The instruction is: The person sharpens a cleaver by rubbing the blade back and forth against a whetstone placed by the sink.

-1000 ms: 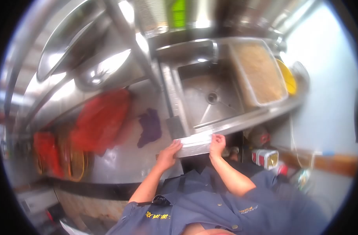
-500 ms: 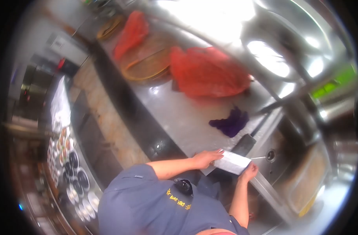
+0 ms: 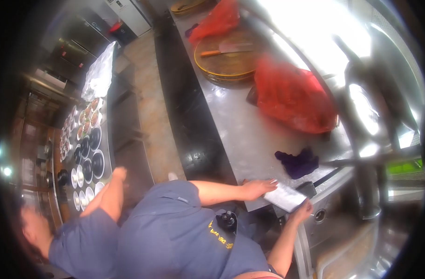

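Note:
Between my hands is a cleaver, its broad, bright blade lying nearly flat. The fingers of my left hand press on the blade's far-left end. My right hand is closed at the opposite end, where the handle is mostly hidden. Just beyond the blade sits a dark block like a sharpening stone, at the sink's edge; whether the blade touches it I cannot tell. A crumpled dark purple cloth lies on the steel counter ahead.
Red plastic bags and round chopping boards, with an orange-handled knife, stand farther along the counter. A sink is at my right. On the left, a co-worker's arm reaches near a table of bowls.
My view has swung left, bringing a co-worker in at the left. Both hands remain on the cleaver at the counter's corner.

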`<action>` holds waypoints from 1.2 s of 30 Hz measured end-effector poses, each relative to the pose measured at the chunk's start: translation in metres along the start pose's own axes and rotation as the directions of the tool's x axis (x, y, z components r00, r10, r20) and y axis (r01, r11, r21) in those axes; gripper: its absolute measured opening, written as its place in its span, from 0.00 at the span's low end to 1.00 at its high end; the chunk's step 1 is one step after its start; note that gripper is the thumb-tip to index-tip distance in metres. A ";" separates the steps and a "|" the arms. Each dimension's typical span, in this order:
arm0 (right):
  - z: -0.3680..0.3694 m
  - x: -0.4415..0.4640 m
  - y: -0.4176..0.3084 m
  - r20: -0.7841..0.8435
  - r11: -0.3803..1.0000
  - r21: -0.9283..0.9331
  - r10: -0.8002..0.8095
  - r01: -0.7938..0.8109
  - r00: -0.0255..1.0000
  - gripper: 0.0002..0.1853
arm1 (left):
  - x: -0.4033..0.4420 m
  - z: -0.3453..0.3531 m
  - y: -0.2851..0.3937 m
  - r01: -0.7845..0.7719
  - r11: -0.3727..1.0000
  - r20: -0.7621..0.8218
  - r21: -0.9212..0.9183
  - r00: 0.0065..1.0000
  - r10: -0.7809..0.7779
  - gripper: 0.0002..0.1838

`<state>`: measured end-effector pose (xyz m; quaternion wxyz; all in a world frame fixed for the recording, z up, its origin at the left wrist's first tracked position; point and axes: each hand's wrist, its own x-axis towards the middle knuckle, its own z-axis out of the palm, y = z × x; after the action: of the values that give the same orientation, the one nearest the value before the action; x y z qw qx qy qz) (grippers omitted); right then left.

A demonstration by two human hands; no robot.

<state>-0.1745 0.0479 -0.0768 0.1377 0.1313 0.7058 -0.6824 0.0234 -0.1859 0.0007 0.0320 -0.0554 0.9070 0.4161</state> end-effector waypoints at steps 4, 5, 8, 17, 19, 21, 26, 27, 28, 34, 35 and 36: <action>0.008 0.003 -0.010 -0.044 0.982 -0.169 -0.096 0.088 0.994 0.19 | 0.010 0.012 0.001 -0.035 0.996 -0.064 0.082 0.997 0.040 0.35; -0.004 -0.011 -0.005 -0.090 0.959 -0.277 -0.097 0.068 0.991 0.19 | 0.002 0.016 0.005 -0.053 0.987 -0.007 0.153 0.998 0.054 0.34; -0.051 -0.051 0.020 -0.241 0.986 -0.158 0.023 -0.062 0.970 0.19 | 0.001 0.031 -0.003 -0.166 0.985 0.047 0.040 0.985 0.164 0.33; -0.089 -0.022 0.010 -0.575 0.995 -0.077 0.006 -0.062 0.818 0.23 | 0.157 0.036 0.004 -0.521 0.849 0.241 -0.084 0.816 0.525 0.36; -0.090 -0.055 0.022 -0.618 0.997 -0.076 -0.023 -0.031 0.786 0.23 | 0.127 0.059 -0.012 -0.494 0.843 0.205 -0.211 0.821 0.533 0.36; -0.096 -0.080 0.033 -0.649 0.997 0.074 0.040 0.011 0.760 0.25 | 0.103 0.080 -0.028 -0.537 0.815 0.223 -0.217 0.786 0.577 0.37; -0.105 -0.027 0.019 -0.546 0.990 0.061 0.138 -0.125 0.826 0.29 | 0.145 0.052 -0.008 -0.501 0.844 0.258 -0.189 0.804 0.535 0.35; -0.099 -0.010 0.002 -0.534 0.991 -0.050 0.078 -0.124 0.842 0.29 | 0.155 0.038 0.000 -0.474 0.856 0.224 -0.209 0.828 0.513 0.34; -0.094 -0.002 -0.001 -0.528 0.994 -0.070 0.039 -0.089 0.848 0.29 | 0.159 0.041 -0.003 -0.469 0.860 0.206 -0.201 0.838 0.505 0.36; -0.074 -0.041 0.025 -0.490 0.991 -0.055 0.078 -0.120 0.868 0.24 | 0.036 0.078 -0.040 -0.406 0.881 0.045 -0.242 0.902 0.429 0.39; -0.067 -0.044 0.030 -0.457 0.990 -0.083 0.067 -0.118 0.887 0.23 | 0.020 0.053 -0.022 -0.293 0.938 0.131 -0.185 0.939 0.320 0.39; -0.054 -0.043 0.022 -0.452 0.989 -0.080 0.073 -0.122 0.889 0.23 | 0.010 0.038 -0.010 -0.222 0.963 0.114 -0.152 0.964 0.241 0.39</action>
<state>-0.1272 0.1029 -0.0795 0.0126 0.3126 0.7464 -0.5874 0.0146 -0.1643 -0.0320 0.0386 0.0766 0.8722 0.4816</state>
